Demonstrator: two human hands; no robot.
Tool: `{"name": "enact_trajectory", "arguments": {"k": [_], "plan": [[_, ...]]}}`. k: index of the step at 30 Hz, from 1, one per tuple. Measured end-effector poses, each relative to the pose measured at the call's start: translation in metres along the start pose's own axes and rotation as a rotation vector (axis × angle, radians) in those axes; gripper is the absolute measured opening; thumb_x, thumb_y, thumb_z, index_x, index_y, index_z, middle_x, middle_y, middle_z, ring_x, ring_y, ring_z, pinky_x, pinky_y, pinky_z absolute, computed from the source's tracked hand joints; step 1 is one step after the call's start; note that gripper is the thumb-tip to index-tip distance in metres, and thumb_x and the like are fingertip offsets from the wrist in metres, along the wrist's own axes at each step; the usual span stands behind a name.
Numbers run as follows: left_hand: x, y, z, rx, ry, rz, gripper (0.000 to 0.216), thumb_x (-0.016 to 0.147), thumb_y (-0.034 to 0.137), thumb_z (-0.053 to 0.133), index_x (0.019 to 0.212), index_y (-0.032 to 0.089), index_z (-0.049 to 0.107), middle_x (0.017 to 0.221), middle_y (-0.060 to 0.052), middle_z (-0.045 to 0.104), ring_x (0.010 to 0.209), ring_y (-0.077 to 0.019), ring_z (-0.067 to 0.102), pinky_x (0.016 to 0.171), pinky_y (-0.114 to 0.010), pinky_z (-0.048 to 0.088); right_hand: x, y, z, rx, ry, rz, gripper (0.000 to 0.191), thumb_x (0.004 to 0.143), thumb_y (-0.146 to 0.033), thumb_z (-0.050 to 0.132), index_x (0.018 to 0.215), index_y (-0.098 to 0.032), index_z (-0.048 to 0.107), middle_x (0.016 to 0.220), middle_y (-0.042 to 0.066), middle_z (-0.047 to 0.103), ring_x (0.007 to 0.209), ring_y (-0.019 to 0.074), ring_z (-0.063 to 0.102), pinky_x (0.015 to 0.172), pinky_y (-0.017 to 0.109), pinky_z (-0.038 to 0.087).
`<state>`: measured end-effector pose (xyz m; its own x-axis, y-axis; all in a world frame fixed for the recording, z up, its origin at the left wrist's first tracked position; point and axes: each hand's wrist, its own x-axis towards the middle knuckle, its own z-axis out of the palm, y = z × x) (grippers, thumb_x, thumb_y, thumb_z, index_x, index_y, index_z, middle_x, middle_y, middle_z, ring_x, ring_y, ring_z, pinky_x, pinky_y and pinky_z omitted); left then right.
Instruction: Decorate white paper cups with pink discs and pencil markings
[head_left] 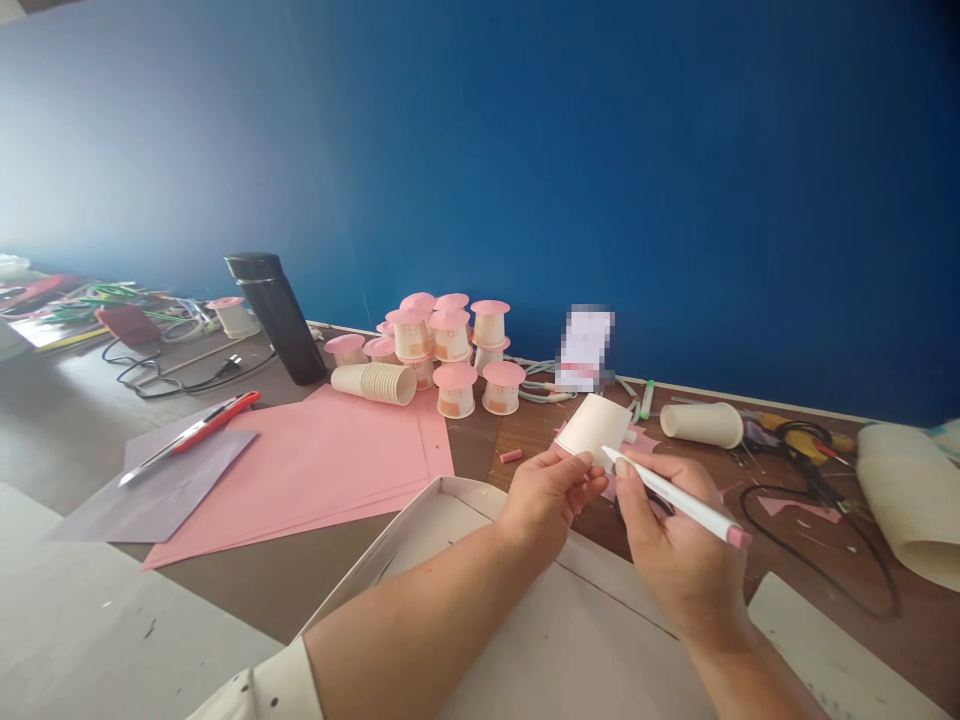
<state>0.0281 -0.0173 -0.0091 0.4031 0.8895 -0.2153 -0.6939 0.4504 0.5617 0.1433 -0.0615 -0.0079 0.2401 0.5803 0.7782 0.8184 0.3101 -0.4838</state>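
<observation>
My left hand [551, 495] is closed on the rim of a white paper cup [592, 428], which is tilted with its base up. In my right hand [682, 545] is a white marker [679, 500] with a pink end. Its tip meets or nearly meets the cup's side; I cannot tell whether it touches. No drawing shows on the visible side of this cup. A small pink marker cap [511, 456] lies on the table left of the cup. Under both forearms is a shallow white box lid [555, 640].
Several decorated cups with pink round roofs [455, 390] stand in a group at the back, beside a nested cup stack [375, 383]. A black flask [277, 318], pink paper sheets [322, 470] and a red utility knife [195, 435] lie leftward. Cables [810, 560] and larger cups [907, 500] are rightward.
</observation>
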Motion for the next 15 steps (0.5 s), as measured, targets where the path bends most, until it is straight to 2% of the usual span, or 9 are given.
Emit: {"name": "enact_trajectory", "arguments": {"k": [15], "plan": [[-0.0010, 0.0011, 0.0025, 0.030, 0.011, 0.001, 0.027, 0.063, 0.023, 0.086, 0.064, 0.009, 0.063, 0.068, -0.005, 0.064, 0.068, -0.0101, 0.061, 0.081, -0.025, 0.051, 0.0013, -0.0009, 0.0006, -0.038, -0.015, 0.014, 0.027, 0.091, -0.044, 0.056, 0.096, -0.019, 0.064, 0.089, 0.008, 0.072, 0.074, 0.0182, 0.069, 0.062, 0.029, 0.054]]}}
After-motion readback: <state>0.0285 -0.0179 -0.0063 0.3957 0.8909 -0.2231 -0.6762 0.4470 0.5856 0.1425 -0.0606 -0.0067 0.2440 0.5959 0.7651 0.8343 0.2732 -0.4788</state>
